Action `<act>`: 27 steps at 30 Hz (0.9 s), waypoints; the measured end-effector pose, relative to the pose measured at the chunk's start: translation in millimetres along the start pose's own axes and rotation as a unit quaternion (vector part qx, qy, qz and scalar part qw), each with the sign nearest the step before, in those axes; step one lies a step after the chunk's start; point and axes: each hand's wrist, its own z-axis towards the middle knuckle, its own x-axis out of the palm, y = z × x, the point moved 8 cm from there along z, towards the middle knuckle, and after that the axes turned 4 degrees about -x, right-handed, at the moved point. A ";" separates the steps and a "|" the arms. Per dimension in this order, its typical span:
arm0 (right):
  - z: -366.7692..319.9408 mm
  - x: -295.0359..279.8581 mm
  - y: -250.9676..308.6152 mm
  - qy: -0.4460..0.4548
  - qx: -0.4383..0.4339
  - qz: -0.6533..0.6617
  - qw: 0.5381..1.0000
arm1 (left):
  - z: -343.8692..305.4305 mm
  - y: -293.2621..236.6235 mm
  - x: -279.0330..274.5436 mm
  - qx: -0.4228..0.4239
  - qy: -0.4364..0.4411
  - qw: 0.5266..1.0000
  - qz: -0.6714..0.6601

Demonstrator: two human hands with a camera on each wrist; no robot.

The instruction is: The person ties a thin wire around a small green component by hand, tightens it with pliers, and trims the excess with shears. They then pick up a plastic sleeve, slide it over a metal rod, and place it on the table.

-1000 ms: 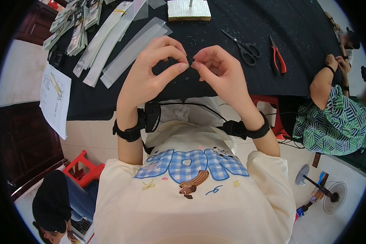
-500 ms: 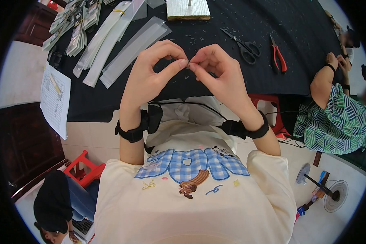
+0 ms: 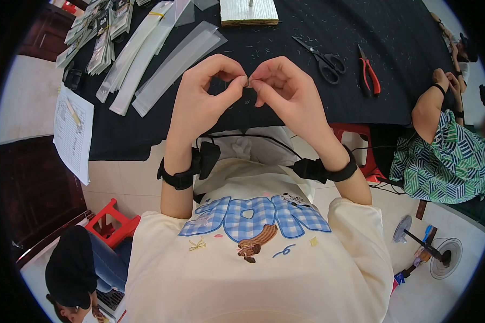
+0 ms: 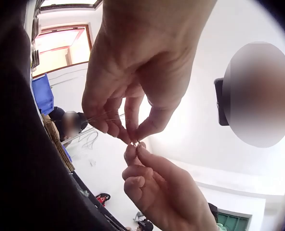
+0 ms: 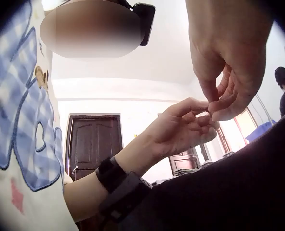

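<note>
My left hand (image 3: 206,99) and right hand (image 3: 292,91) meet fingertip to fingertip above the black-covered table. In the left wrist view, both pinch a tiny thin piece like fine wire (image 4: 136,143) between thumb and forefinger, mostly hidden by the fingertips. Several fine, hair-thin strands (image 4: 106,115) stick out leftward by the left hand's other fingers, which are bent. In the right wrist view, the left hand's fingertips touch those of the right hand.
Black-handled scissors (image 3: 328,67) and red-handled pliers (image 3: 371,78) lie to the right. A foil-topped block (image 3: 249,13) with an upright pin stands ahead. Clear plastic sleeves (image 3: 178,70), bundled packets (image 3: 102,48) and a written sheet (image 3: 73,134) lie left. Short clippings dot the cloth.
My left hand has shifted a little to the right and its wrist has turned, the thumb bending more. The right hand has stayed nearly in place, drawn slightly left, fingertips closing up against the left's.
</note>
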 end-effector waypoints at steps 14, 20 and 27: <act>2.3 0.7 -4.3 -0.003 0.009 0.002 1.000 | -1.1 -3.1 -1.2 0.007 -0.019 1.000 0.009; 2.6 -0.2 -3.4 0.001 0.006 -0.033 0.999 | -0.4 -2.2 0.1 0.006 -0.011 1.000 0.018; 2.8 3.4 -5.0 0.022 0.022 -0.057 0.998 | -1.6 0.6 1.6 0.001 0.013 1.000 0.028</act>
